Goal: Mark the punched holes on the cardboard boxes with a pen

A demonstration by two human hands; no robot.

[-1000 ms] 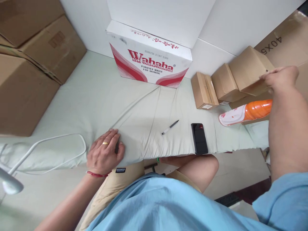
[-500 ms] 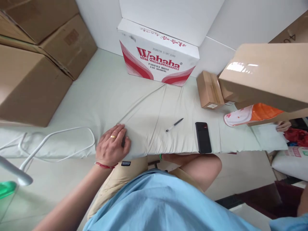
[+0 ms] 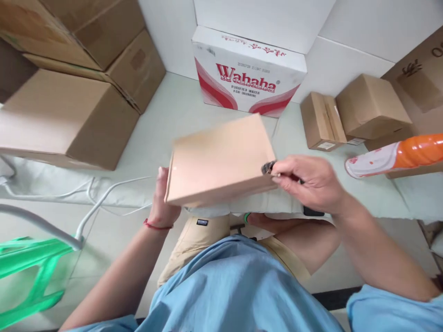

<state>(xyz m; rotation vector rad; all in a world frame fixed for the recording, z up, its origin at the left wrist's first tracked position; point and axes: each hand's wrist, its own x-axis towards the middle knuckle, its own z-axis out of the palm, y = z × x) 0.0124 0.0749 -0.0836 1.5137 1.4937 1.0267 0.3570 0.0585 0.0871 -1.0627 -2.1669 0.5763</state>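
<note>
A light-brown cardboard box (image 3: 221, 161) is held tilted over the front part of the covered table, its near part slightly blurred. My left hand (image 3: 164, 198) grips its left end, the thumb upright along the side and the other fingers hidden under or behind it. Pinched between the thumb and fingers of my right hand (image 3: 308, 182) is a small dark object (image 3: 268, 168), too unclear to name, against the box's right edge. Below my right wrist, part of the black phone (image 3: 313, 211) shows on the table. The pen is hidden from sight.
A white and red Wahaha water carton (image 3: 249, 78) stands against the wall. Cardboard boxes (image 3: 93, 115) are stacked at left, with smaller ones (image 3: 323, 122) at right. An orange and white plastic package (image 3: 398, 157) lies near the right edge. A green stool (image 3: 38, 272) stands lower left.
My right hand has come into view with a small dark object. The cardboard box has come from the right to the middle, and my left hand has left the tabletop and grips its end.
</note>
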